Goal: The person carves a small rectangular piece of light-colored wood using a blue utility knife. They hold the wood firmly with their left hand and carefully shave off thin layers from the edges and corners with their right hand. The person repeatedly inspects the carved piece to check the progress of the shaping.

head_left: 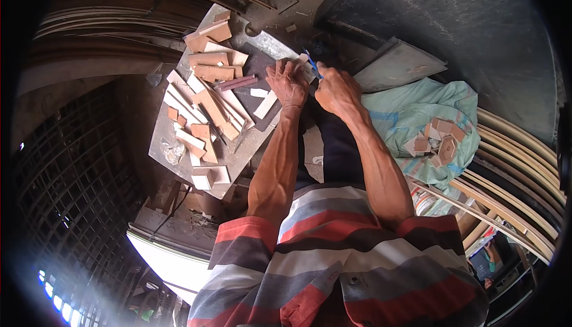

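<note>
My right hand (337, 90) is closed around a slim blue tool (313, 64) whose exact kind I cannot make out. To its left, my left hand (288, 82) rests with fingers spread over the edge of a dark flat board (253, 62). A pale metal strip (274, 47) lies beyond its fingertips. Near the blue tool is a small pinkish piece (303, 59), apart from or touching the left fingers, I cannot tell. Beside the left hand lie a white strip (265, 105) and dark reddish sticks (238, 82).
Several tan and white cut pieces (211, 59) cover the grey work table (164, 130). At right, a green sack (387, 112) carries broken tan pieces (444, 136). Curved wood strips (512, 142) run behind it, and a dark panel (441, 23) stands at the far right.
</note>
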`<state>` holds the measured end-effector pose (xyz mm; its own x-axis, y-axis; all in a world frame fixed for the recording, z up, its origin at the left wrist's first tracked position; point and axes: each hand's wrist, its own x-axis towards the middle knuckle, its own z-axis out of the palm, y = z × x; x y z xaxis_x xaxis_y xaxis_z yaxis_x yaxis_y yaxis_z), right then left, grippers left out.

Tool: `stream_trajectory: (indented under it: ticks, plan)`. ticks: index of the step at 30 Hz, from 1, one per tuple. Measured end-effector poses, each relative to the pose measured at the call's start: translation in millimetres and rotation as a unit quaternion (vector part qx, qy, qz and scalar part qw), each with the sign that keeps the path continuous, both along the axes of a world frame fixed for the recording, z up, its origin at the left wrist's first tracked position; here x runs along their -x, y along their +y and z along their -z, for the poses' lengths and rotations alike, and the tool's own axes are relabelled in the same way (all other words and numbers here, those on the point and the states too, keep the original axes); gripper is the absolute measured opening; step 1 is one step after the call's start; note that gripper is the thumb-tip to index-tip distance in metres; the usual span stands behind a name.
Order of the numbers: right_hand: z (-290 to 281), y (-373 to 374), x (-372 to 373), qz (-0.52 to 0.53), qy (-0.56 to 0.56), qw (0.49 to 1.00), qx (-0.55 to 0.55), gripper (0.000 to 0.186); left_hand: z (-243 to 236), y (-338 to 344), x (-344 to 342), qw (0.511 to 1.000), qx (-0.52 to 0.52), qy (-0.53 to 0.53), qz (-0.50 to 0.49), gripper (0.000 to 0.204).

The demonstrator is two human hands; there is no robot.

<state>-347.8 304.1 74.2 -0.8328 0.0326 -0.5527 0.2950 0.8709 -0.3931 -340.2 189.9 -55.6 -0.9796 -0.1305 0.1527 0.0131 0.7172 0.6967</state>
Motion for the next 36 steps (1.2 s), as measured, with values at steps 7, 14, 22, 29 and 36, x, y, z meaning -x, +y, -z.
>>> stream_trajectory:
  ticks: [7,14,22,29,36]
  plan:
    - [-32.8,3.7,1.7,-0.023,-0.013,0.999,-0.023,0.03,0.6,0.3,0.3,1.0,0.004,-0.009,-0.008,0.013]
    - [-47.9,4.3,22.6,-0.026,-0.083,0.996,-0.026,0.028,3.2,-3.3,-2.4,1.0,0.012,-0.014,-0.014,0.013]
    - [-43.0,9.3,19.3,-0.04,-0.039,0.998,-0.032,0.028,-0.4,-3.6,-2.2,1.0,0.007,-0.014,-0.009,0.011]
    - [-11.2,7.2,29.4,-0.037,-0.07,0.996,-0.031,0.034,-3.0,-0.7,-0.6,1.0,0.017,-0.019,0.01,0.015]
    - [-10.4,23.2,-26.6,0.037,0.011,0.999,-0.002,0.042,-2.2,-1.9,-12.3,0.998,0.061,-0.029,0.02,0.022]
